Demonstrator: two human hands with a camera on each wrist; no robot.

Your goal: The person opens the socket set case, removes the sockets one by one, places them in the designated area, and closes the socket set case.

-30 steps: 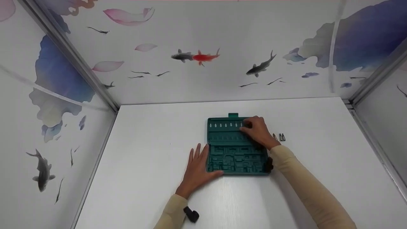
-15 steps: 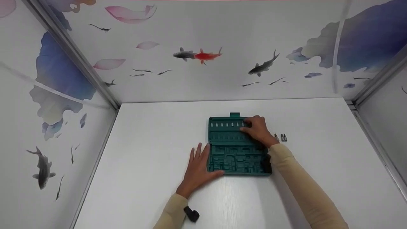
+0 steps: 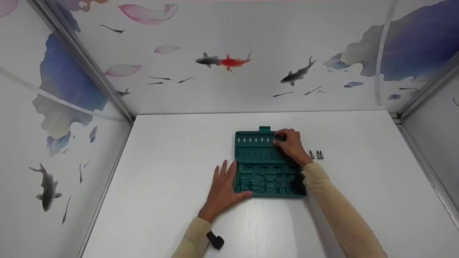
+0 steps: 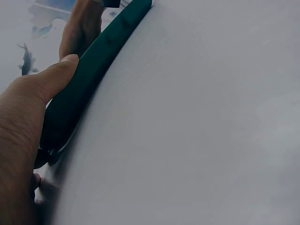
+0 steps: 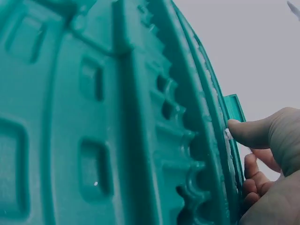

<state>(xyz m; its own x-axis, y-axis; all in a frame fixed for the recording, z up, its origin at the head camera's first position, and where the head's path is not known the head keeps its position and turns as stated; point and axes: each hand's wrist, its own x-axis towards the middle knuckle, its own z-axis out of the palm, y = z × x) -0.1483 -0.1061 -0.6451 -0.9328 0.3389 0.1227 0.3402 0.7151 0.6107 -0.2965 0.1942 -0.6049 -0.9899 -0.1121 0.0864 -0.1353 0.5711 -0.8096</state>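
Note:
A green plastic tool case (image 3: pixel 265 179) lies unfolded on the white table. My left hand (image 3: pixel 224 190) rests against its left side, fingers extended, with the thumb across the near rim; in the left wrist view that thumb (image 4: pixel 61 75) presses the case edge. My right hand (image 3: pixel 292 143) reaches over the far right part of the case. Its thumb and index finger pinch at a small silver screwdriver bit (image 5: pixel 228 133) in the top row, mostly hidden by the fingers. To the left, several silver bits (image 3: pixel 250 140) stand lined up in their slots.
Several loose bits (image 3: pixel 320 154) lie on the table (image 3: pixel 168 154) right of the case, beside the right wrist. The case latch tab (image 3: pixel 264 128) sticks out at the far edge. Printed panels with fish (image 3: pixel 235 62) enclose the table's back and sides.
The right fingers have shifted slightly at the row's right end and now cover a bit that showed before. The left hand stays against the case.

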